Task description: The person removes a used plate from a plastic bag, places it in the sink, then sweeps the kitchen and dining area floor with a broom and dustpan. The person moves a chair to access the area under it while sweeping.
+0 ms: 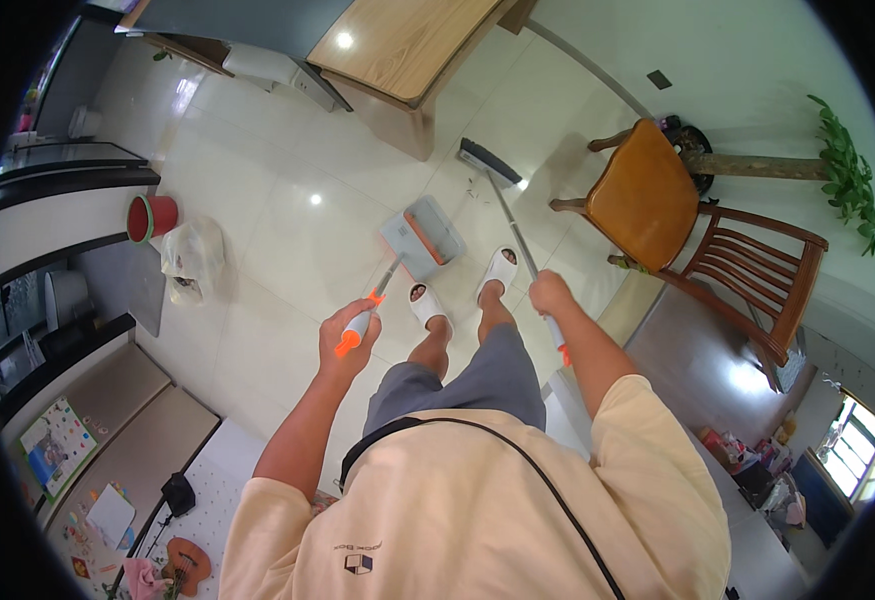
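My left hand (pixel 349 337) is closed around the grey and orange handle of a long-handled dustpan (pixel 424 238). The grey pan with an orange strip rests on the tiled floor ahead of my feet. In my right hand (pixel 551 291) is the grey pole of a broom (pixel 508 210), gripped below its orange-tipped end. The broom's head, with dark bristles, lies on the floor beyond the pan and apart from it. Small scraps of debris (pixel 476 189) are scattered on the tiles just on the near side of the bristles.
A wooden table (pixel 400 45) stands ahead. To the right are a wooden chair (pixel 643 191) and a potted plant (pixel 767 166) by the wall. On the left, a red bucket (pixel 153 218) sits near a plastic bag (pixel 192 261). My feet wear white slippers (pixel 499 271).
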